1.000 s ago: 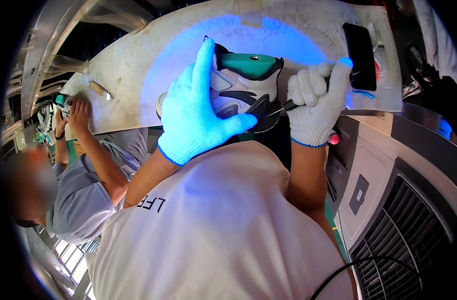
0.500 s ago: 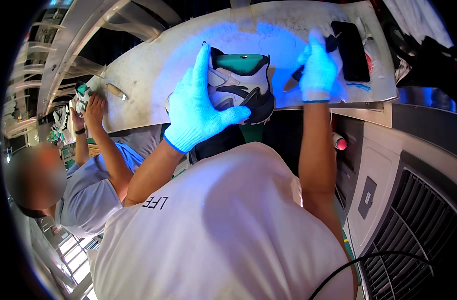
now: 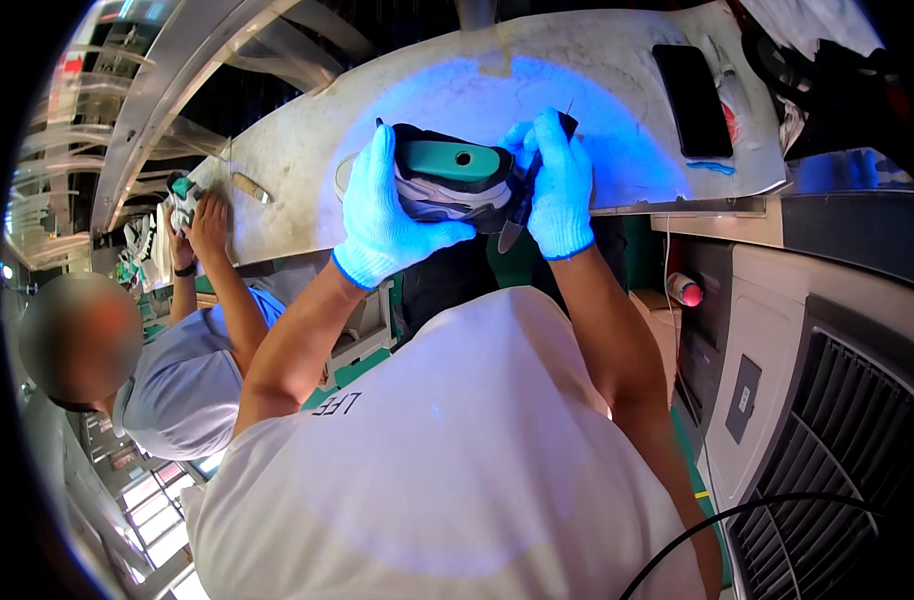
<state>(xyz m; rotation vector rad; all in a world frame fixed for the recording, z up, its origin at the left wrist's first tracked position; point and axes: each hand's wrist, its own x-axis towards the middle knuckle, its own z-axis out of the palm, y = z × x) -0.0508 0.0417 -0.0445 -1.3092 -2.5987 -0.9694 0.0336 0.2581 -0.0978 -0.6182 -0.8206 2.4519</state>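
Note:
A grey, white and black sneaker (image 3: 447, 203) with a green shoe last (image 3: 432, 159) in its opening is held over the bench edge. My left hand (image 3: 379, 215), in a knit glove glowing blue under the light, grips its left end, thumb along the near side. At the other end my gloved right hand (image 3: 560, 190) is closed round a dark tool with a pointed, leaf-shaped blade (image 3: 511, 236) hanging below the fingers. A black piece with a thin needle-like tip (image 3: 568, 124) sticks out above that hand; whether it belongs to the same tool is hidden.
A black phone (image 3: 691, 100) and a blue strip (image 3: 712, 167) lie on the pale bench (image 3: 287, 150) to the right. Leftward lies a short-bladed knife (image 3: 250, 188). Beyond it, a co-worker's hands (image 3: 209, 225) hold another sneaker (image 3: 184, 200). A black cable (image 3: 737, 512) crosses at lower right.
My right hand has come left with the tool, from beside the phone to the sneaker. The sneaker has tipped, so the green last's top faces up more. My left hand keeps its grip.

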